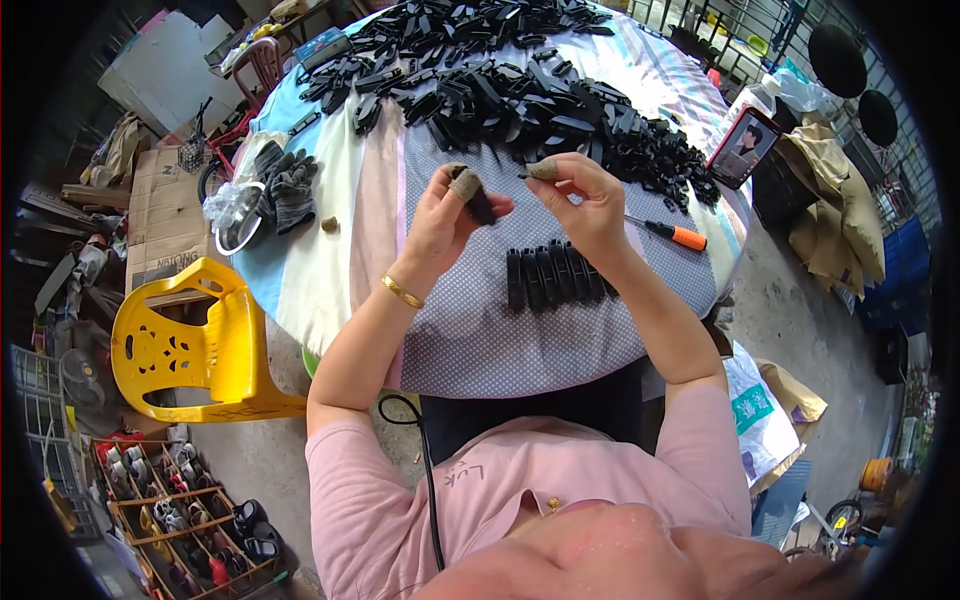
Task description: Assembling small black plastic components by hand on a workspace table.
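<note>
Clasping a black part (483,207) in the left hand (440,220) now, pinching a tiny dark piece (523,176) in the right hand (592,205), over the table (480,355), farther from its near edge than the lined-up parts (548,275).

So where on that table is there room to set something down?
The dotted cloth is bare between the row of black parts and the near edge. The striped cloth has room between the small tan piece and the left hand. It's crowded at the far side, under the black pile, which runs toward the phone.
</note>
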Tool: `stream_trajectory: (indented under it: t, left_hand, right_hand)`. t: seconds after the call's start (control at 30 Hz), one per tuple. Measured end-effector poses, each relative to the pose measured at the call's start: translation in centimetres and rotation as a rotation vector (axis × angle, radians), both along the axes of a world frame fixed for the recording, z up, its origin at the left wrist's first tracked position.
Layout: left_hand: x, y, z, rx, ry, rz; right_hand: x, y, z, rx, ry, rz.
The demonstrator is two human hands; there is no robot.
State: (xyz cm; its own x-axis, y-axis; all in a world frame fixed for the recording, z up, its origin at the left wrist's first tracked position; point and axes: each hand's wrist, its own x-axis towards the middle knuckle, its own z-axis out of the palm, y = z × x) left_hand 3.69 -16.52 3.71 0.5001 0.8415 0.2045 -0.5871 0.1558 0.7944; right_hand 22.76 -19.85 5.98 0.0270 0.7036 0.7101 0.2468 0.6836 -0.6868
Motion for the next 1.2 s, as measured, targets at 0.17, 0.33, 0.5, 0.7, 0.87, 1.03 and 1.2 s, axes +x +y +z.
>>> stream_trajectory:
  t: [0.17, 0.33, 0.5, 0.7, 0.87, 1.03, 1.2]
  left_hand:
    - [0.8, -1.1, 0.1, -0.08, 0.109, 0.111]
    - [1.5, -2.0, 0.8, -0.207, 0.054, -0.056]
    - [1.8, -2.4, 0.8, -0.189, 0.052, -0.053]
    - [1.8, -2.1, 0.4, -0.124, 0.016, -0.067]
    - [1.5, -2.2, 0.2, -0.087, 0.021, -0.048]
    - [1.3, -2.0, -0.2, -0.116, -0.014, -0.011]
    - [1.3, -1.6, -0.1, -0.119, -0.052, -0.022]
  right_hand:
    - [-0.7, -0.4, 0.0, 0.02, -0.065, 0.063]
    - [-0.5, -0.3, -0.3, 0.117, -0.198, -0.054]
    - [-0.5, -0.3, -0.3, 0.209, -0.31, -0.184]
    - [-0.5, -0.3, -0.3, 0.28, -0.412, -0.232]
    - [-0.8, -0.8, 0.2, 0.303, -0.472, -0.245]
    - [-0.9, -1.3, 0.3, 0.192, -0.535, -0.075]
    - [-1.1, -1.3, 1.0, 0.223, -0.565, -0.085]
